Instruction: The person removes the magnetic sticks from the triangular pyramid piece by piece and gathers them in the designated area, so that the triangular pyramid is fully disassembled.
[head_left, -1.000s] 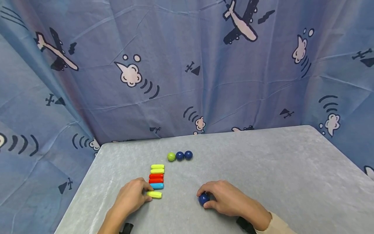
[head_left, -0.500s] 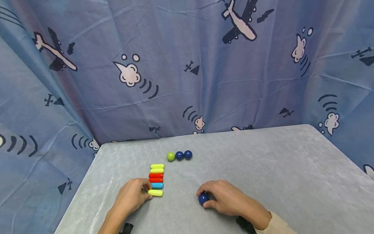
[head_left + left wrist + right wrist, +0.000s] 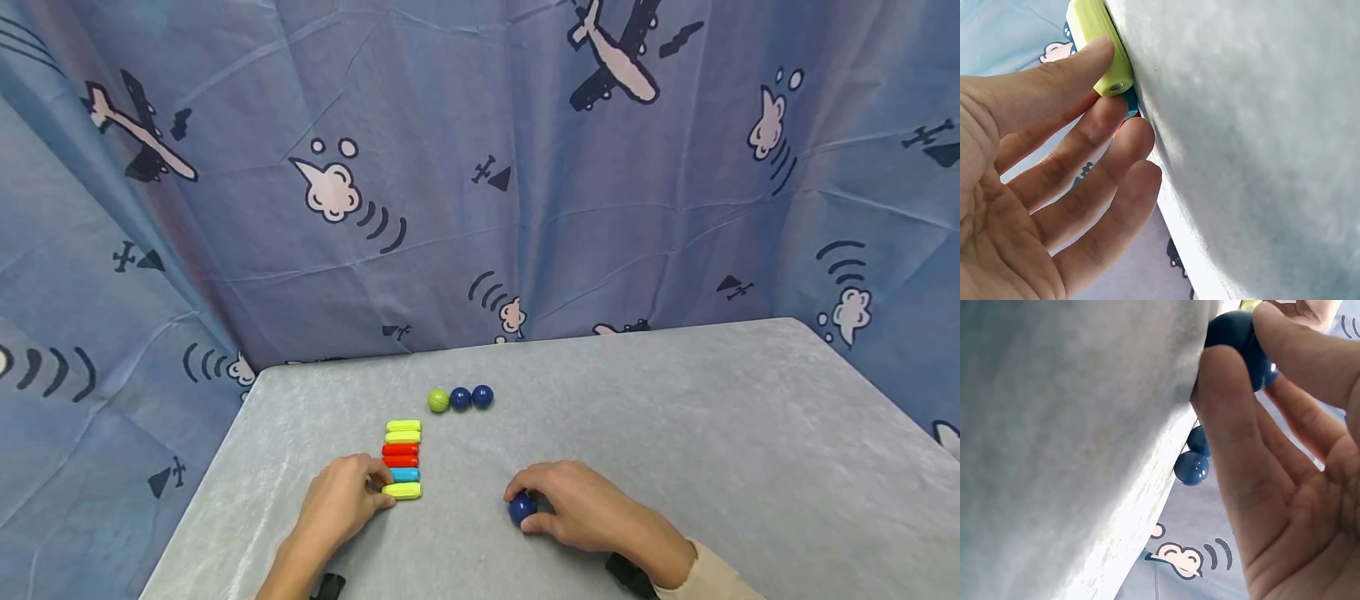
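Observation:
At the near end of a column of short rods, my left hand [image 3: 343, 497] pinches a yellow-green rod [image 3: 405, 492]. In the left wrist view its thumb lies along that faceted rod [image 3: 1102, 59], which has a small hole in its end; the other fingers are spread behind. Right beyond it lies a blue rod [image 3: 406, 475], partly behind the fingers. Further up come two red rods [image 3: 401, 455] and two yellow-green rods [image 3: 403, 432], side by side. To the right, my right hand [image 3: 577, 507] holds a dark blue ball [image 3: 521, 508] between thumb and fingers, low at the table.
Past the rods, a lime green ball [image 3: 438, 401] and two dark blue balls [image 3: 472, 397] sit in a row, touching. The grey cloth-covered table [image 3: 675, 417] stretches far to the right. A blue curtain [image 3: 435, 167] with printed airplanes hangs behind its back edge.
My left hand has slid the yellow-green rod away from me and slightly right, up against the blue rod. The right hand and its ball have stayed in place.

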{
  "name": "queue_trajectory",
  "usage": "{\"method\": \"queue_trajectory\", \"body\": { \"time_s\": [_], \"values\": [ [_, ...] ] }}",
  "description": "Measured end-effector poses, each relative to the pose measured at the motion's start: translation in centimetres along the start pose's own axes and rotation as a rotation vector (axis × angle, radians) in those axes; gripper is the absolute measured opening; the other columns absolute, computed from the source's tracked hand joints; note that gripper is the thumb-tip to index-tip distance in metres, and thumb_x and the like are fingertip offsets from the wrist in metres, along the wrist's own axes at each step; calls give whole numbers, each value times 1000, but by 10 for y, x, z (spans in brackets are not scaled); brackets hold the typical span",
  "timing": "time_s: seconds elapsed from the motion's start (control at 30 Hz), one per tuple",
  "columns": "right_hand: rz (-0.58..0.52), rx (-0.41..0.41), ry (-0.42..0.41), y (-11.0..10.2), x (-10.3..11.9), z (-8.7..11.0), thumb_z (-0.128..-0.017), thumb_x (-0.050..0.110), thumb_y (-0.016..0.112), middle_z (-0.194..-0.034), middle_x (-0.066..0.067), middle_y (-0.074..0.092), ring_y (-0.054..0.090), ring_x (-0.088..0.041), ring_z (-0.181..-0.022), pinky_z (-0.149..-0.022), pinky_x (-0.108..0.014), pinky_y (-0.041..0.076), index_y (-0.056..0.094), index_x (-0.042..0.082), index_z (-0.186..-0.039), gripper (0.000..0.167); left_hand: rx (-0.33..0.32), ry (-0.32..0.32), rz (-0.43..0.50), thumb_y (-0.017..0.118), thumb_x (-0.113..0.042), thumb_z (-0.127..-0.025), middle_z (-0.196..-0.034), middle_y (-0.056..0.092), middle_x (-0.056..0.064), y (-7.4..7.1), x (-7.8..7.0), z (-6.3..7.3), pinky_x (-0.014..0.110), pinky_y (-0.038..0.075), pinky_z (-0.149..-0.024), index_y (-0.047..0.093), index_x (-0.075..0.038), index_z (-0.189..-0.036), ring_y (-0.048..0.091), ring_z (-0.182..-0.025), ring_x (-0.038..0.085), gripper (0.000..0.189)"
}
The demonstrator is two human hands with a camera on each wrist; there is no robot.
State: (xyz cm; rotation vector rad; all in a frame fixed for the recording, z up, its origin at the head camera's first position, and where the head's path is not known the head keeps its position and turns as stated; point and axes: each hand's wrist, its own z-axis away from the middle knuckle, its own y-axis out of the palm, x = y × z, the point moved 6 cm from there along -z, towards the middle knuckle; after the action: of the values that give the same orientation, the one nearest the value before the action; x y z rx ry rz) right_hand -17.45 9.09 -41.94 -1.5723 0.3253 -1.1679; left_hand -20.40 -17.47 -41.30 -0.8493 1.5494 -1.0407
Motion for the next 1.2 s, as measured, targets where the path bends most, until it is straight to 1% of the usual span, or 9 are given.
{"method": "queue_trajectory", "body": {
  "time_s": [0.2, 0.43, 0.57, 0.77, 0.9, 1.03, 1.2],
  "values": [
    [13, 1, -5, 1, 2, -1, -87, 33, 76, -111, 16, 70, 64, -3, -104, -92, -37, 54, 71, 27, -111, 26, 20, -3, -16, 90, -15, -69, -75, 67, -7, 0, 0, 0, 29, 45, -60, 74, -20, -78, 57, -67, 5, 19],
    [7, 13, 0, 2, 5, -2, -86, 34, 78, -113, 15, 69, 64, -3, -105, -93, -36, 54, 70, 28, -114, 30, 20, -4, 12, 89, -8, -69, -76, 68, -7, 1, 2, 2, 25, 47, -60, 76, -17, -79, 57, -65, 3, 19],
    [5, 27, 1, 2, 6, -3, -84, 32, 79, -112, 15, 69, 63, -2, -105, -93, -36, 54, 70, 28, -113, 30, 26, -9, 11, 88, -8, -69, -76, 68, -7, 1, 3, 3, 24, 47, -60, 76, -17, -79, 56, -66, 3, 18],
    [22, 22, -32, -1, 8, -6, -84, 30, 79, -112, 14, 69, 64, -4, -106, -92, -35, 54, 71, 26, -112, 30, 27, -9, -3, 88, -10, -70, -76, 69, -7, 0, 3, 3, 25, 47, -60, 77, -17, -80, 56, -66, 4, 17],
    [40, -1, -50, -6, 6, -9, -85, 30, 79, -113, 11, 70, 65, -9, -107, -92, -35, 53, 71, 24, -113, 30, 22, -4, 0, 88, -9, -69, -76, 69, -7, 1, 1, 2, 25, 45, -59, 77, -17, -79, 55, -65, 4, 17],
    [64, -42, -66, -11, 2, -13, -85, 30, 79, -113, 8, 71, 66, -10, -106, -91, -35, 53, 71, 20, -113, 31, 37, -15, 5, 88, -9, -70, -79, 70, -7, 1, 1, 1, 25, 46, -59, 77, -17, -80, 56, -66, 4, 17],
    [81, -92, -73, -18, -5, -19, -83, 28, 81, -109, 7, 72, 66, -9, -98, -86, -33, 54, 72, 18, -112, 31, 41, -18, 4, 88, -10, -70, -81, 72, -6, 1, 0, 0, 27, 47, -60, 78, -17, -81, 57, -67, 5, 16]
  ]
}}
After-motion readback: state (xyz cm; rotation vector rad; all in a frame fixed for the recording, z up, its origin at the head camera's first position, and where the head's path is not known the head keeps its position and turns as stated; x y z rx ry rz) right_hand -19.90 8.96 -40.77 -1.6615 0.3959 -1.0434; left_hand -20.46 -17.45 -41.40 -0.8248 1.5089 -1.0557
